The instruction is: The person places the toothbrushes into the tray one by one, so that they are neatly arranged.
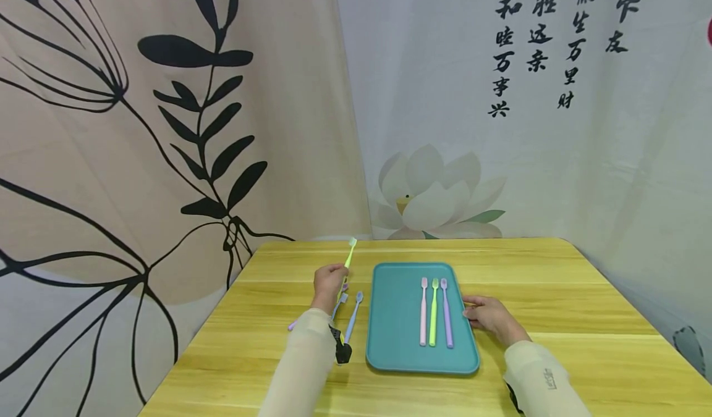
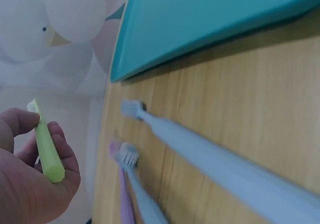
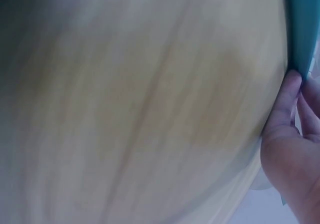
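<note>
My left hand holds a light green toothbrush above the table, its bristled head pointing up and away. In the left wrist view, the brush's handle lies between thumb and fingers. Below that hand, blue toothbrushes and a purple toothbrush lie on the wood. A teal tray carries a pink toothbrush, a green toothbrush and a purple toothbrush, side by side. My right hand touches the tray's right edge with its fingertips.
The wooden table extends around the tray on all sides. Behind it hangs a cloth backdrop with printed plants, a pale flower and dark lettering. A dark wrist strap sits over the left sleeve.
</note>
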A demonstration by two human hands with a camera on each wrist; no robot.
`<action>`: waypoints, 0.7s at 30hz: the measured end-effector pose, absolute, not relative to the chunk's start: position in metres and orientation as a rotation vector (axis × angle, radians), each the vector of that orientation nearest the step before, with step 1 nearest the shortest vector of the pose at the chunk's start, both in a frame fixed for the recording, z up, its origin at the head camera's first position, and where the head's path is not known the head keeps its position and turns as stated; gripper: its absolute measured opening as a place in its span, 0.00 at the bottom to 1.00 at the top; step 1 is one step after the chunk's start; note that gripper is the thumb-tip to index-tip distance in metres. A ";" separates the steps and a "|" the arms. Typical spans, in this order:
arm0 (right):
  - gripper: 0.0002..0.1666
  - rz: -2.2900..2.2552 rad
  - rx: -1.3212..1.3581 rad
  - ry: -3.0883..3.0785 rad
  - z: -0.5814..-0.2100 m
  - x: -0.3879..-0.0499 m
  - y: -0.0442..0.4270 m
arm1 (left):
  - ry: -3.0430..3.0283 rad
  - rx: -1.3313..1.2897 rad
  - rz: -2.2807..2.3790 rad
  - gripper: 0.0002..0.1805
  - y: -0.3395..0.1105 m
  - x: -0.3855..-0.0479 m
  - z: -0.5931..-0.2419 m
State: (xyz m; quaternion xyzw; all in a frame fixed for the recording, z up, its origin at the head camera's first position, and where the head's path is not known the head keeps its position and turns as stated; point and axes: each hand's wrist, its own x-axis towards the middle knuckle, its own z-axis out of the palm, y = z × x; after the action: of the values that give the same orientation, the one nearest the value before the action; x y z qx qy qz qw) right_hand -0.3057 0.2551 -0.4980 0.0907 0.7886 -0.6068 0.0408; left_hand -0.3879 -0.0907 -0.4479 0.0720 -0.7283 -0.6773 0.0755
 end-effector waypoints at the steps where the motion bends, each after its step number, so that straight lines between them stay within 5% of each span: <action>1: 0.29 -1.850 0.274 2.421 -0.498 -0.306 0.255 | -2.191 0.219 -2.025 0.16 -0.089 -0.388 -0.449; 21: 0.28 -1.821 0.272 2.432 -0.494 -0.304 0.253 | -2.214 0.197 -1.928 0.12 -0.033 -0.370 -0.459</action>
State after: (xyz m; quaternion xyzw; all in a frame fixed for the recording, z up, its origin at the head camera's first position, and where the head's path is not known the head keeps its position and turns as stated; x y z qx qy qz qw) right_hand -0.3037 0.2527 -0.4940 0.0890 0.7964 -0.5964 0.0456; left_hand -0.3701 -0.0333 -0.4590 0.0667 -0.7487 -0.6520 0.0994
